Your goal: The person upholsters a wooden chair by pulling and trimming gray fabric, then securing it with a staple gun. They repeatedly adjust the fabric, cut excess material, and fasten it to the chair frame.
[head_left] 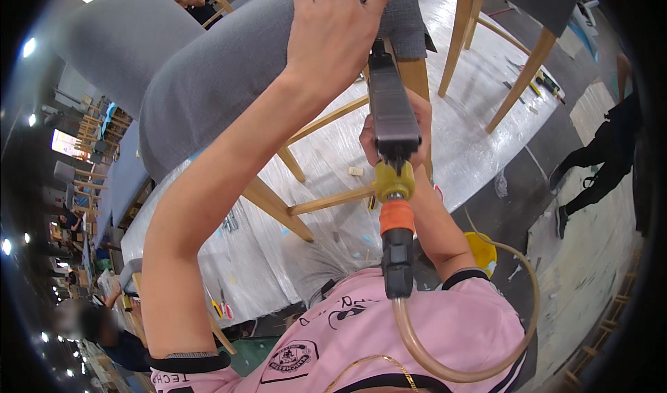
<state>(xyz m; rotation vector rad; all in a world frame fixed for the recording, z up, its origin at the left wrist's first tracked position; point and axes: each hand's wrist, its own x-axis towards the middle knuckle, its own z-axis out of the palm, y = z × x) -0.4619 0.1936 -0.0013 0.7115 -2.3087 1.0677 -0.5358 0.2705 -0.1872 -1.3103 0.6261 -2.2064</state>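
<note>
An upholstered grey chair [215, 73] with pale wooden legs rests on a plastic-wrapped table [479, 150] in front of me. My left hand [333, 35] lies on the grey fabric near its edge, fingers spread, palm pressed to the cloth. My right hand [420, 122] wraps round an air staple gun [394, 104], partly hidden behind its dark body. The gun's nose is up by the fabric edge and a wooden leg, just below my left hand; whether it touches is hidden. From the gun's yellow and orange coupling [396, 216], a clear hose [531, 289] loops right.
Another chair's wooden leg [524, 80] stands on the table at upper right, near several hand tools [549, 84]. Red-handled scissors [226, 309] lie at the near left edge. A yellow bucket [484, 250] sits below, right. A person [604, 150] is on the floor at right.
</note>
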